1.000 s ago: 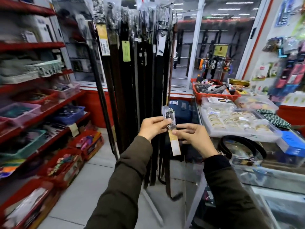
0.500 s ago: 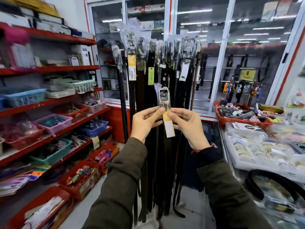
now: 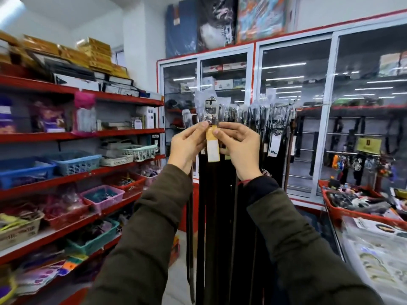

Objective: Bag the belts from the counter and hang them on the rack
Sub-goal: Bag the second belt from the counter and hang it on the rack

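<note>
Plastic-bagged belt (image 3: 211, 111) is pinched just below its buckle by left hand (image 3: 187, 144) and right hand (image 3: 240, 148); lift the bag's top onto the rack (image 3: 275, 106) above the grip, keeping both pinches firm.

Red shelves (image 3: 123, 133) of plastic baskets (image 3: 74, 164) (left), glass-door cabinets (image 3: 293, 106) behind.
</note>
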